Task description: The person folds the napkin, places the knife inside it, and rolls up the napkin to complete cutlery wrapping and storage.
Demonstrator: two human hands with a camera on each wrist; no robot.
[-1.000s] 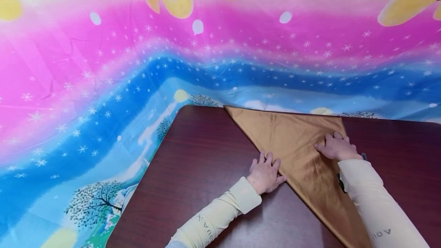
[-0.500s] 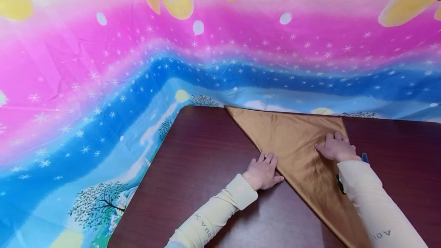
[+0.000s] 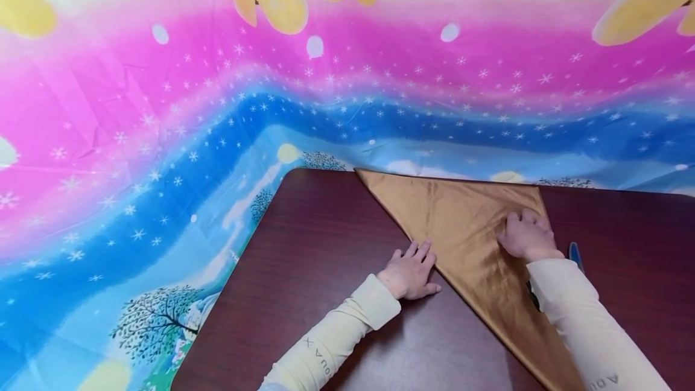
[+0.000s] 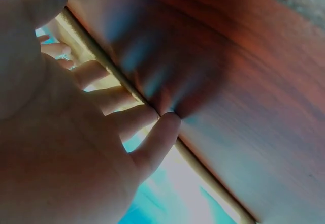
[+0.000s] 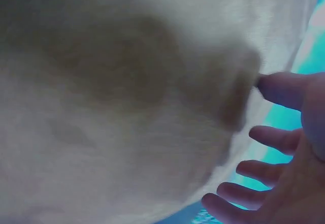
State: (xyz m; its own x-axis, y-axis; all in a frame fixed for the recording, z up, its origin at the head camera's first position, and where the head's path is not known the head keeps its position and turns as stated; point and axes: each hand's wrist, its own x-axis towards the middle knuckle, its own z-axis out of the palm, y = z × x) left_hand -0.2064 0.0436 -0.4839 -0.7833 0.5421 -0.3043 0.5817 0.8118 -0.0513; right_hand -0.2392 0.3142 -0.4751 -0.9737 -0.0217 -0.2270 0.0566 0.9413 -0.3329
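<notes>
A shiny golden-brown cloth (image 3: 456, 210), shaped like a triangle, lies flat on the dark wooden table (image 3: 326, 240). My left hand (image 3: 408, 273) is at its long slanting edge, fingers spread and fingertips touching the cloth's border. In the left wrist view, the fingertips of the left hand (image 4: 76, 132) line up along that thin edge. On the cloth's right part rests my right hand (image 3: 526, 235), fingers slightly bent and apart. The right wrist view shows its fingertips against the cloth (image 5: 101, 158), which looks pale and blurred there. Neither hand grips anything.
A narrow blue object (image 3: 575, 255) lies just right of my right wrist, partly hidden by the sleeve. A small dark object (image 3: 533, 297) shows beside the right cuff. Behind the table hangs a colourful printed curtain (image 3: 380, 77) with snowflakes and trees.
My left hand has slid slightly left along the cloth's edge, its thumb coming off the cloth. My right hand has shifted a little left, uncovering more of the blue object. The cloth stays in place.
</notes>
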